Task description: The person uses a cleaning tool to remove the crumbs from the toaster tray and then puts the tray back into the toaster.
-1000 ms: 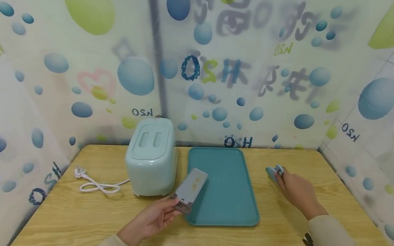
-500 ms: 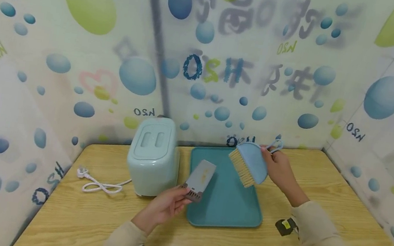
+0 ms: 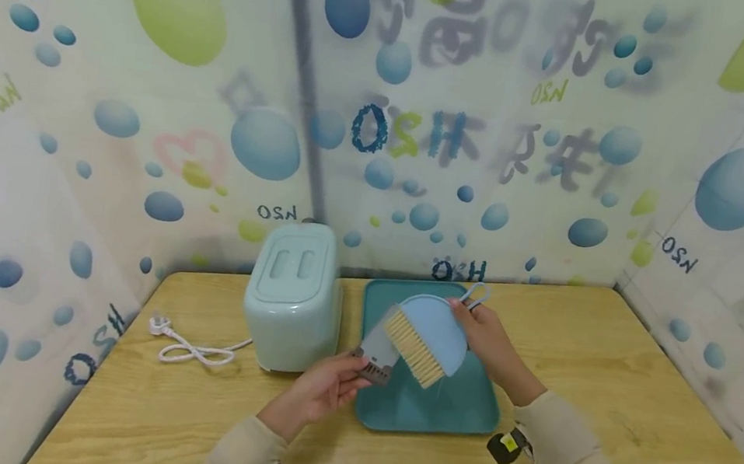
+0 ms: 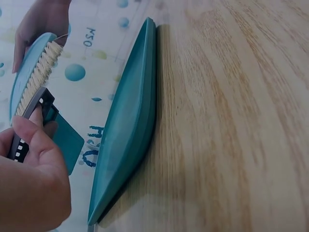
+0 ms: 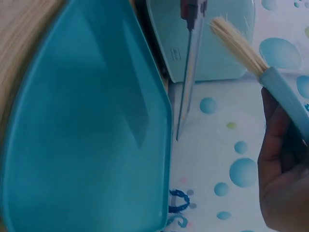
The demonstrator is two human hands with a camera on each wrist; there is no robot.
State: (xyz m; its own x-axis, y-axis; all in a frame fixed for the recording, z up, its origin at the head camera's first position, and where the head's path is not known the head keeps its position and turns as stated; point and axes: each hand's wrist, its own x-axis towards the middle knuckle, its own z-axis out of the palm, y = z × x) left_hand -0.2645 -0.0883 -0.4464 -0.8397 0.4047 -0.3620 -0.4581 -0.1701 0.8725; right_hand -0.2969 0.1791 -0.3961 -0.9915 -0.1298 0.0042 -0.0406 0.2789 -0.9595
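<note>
Tabletop (image 3: 634,384): light wood grain, runs back to the curtain.
Curtain (image 3: 406,240): bubble print, mirrored H2O lettering.
Toaster (image 3: 288,303): pale mint, left of the tray; white cord (image 3: 201,353) and plug (image 3: 159,325) lie to its left.
Tray (image 3: 460,420): teal, flat on the tabletop.
Left grip: left hand (image 3: 325,390), narrow, pinches the grey crumb tray (image 3: 378,347) by its brown slotted end (image 3: 377,374), raised over the tray's left side.
Right grip: right hand (image 3: 489,346), narrow, holds the blue brush (image 3: 441,335) by the side opposite its bristles (image 3: 414,351); brush is raised over the tray.
Bristles to crumb tray: overlap in head view; cannot tell if touching.
Hidden: brush covers part of the crumb tray in head view.
Cut off: brush at right wrist view's right edge; toaster at its top.
Hard to see: right hand's fingers, dim in right wrist view.
</note>
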